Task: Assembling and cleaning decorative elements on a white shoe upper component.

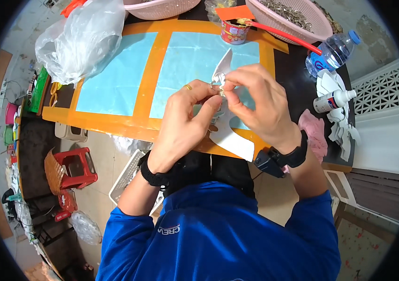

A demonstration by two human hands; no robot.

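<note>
My left hand (186, 112) and my right hand (261, 100) meet over the front of the covered table. Between the left thumb and fingers is a small shiny metal piece (216, 86), mostly hidden by the fingertips. My right thumb and forefinger pinch right beside it, at a crumpled bit of white material. A pointed white strip (223, 65) sticks up behind the fingertips. Below them a wider white piece (234, 140) hangs toward the table's near edge; whether the two are one piece I cannot tell.
Orange tape frames the blue table covering (115, 79). A plastic bag (84, 40) lies back left. Pink baskets (318, 18), one with many metal bits, stand behind a tub (234, 33) with a red-handled tool (283, 33). Right are a water bottle (333, 54) and white bottle (333, 101).
</note>
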